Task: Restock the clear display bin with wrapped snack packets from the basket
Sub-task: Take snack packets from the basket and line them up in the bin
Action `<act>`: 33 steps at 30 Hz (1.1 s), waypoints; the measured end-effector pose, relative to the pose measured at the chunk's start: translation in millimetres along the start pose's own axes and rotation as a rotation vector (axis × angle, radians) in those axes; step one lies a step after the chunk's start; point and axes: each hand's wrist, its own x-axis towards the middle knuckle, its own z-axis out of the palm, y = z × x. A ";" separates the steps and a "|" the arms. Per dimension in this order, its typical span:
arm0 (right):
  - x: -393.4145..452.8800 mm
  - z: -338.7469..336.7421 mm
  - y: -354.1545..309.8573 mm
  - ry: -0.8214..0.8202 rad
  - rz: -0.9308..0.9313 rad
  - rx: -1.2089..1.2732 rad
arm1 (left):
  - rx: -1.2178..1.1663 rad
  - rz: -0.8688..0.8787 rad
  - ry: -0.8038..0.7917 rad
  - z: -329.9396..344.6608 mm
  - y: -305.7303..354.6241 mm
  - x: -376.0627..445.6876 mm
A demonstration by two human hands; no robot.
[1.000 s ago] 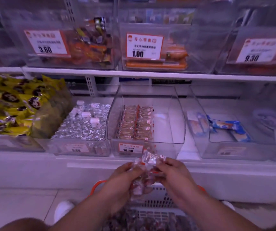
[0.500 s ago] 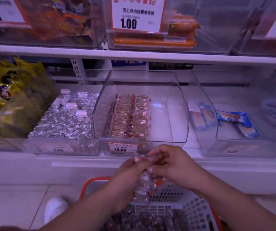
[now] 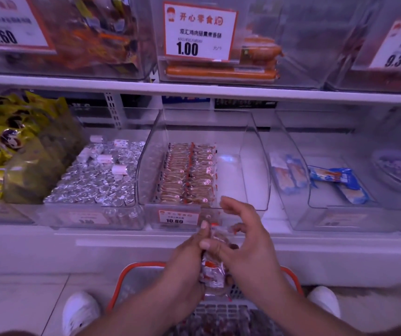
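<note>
Left hand (image 3: 185, 260) at 6 o'clock, curled around a bunch of wrapped snack packets (image 3: 212, 270), thumb up along the top of the stack. Right hand (image 3: 245, 243) just beside it toward 5 o'clock, fingers spread and loosely bent, lower fingertips touching the bunch; whether pinching a packet or only resting on it, cannot tell. Both hands held above the basket (image 3: 291, 284), orange-rimmed, white mesh, on the floor at 6 o'clock with more dark packets inside. White shoes (image 3: 80, 311) at 7 and 5 o'clock, either side of the basket.

Clear display bin (image 3: 255, 166) straight ahead at 12 o'clock on the lower shelf, just beyond the hands. Two neat rows of packets (image 3: 187, 175) in its left half; right half bare. Price tag (image 3: 179, 217) reading 10.80 on its front lip.

Toward 10 o'clock, a bin of silver foil pieces (image 3: 92, 185) with a few white rolls on top. Farther to 9 o'clock, yellow bags (image 3: 3, 141) heaped. Toward 2 o'clock, a clear bin with blue-and-white packets (image 3: 337, 183) lying flat.

Upper shelf at 12 o'clock: orange sausages (image 3: 221, 71) behind a label (image 3: 199, 32) marked 1.00. Labels 3.60 at 11 o'clock and 9.30 at 1 o'clock.
</note>
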 end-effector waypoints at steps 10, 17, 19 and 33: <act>-16.8 16.7 -4.4 -0.041 0.207 0.229 | -0.074 0.315 -0.052 -5.3 9.9 -2.4; -15.5 23.6 -9.5 -0.229 0.747 0.862 | 0.358 0.701 0.233 -5.2 0.1 5.4; -12.0 21.2 -7.4 -0.216 0.707 0.899 | 0.374 0.717 0.200 -4.9 -3.2 5.1; -24.9 25.5 -13.4 -0.265 0.279 0.153 | 0.325 0.681 0.286 -3.1 -1.1 2.3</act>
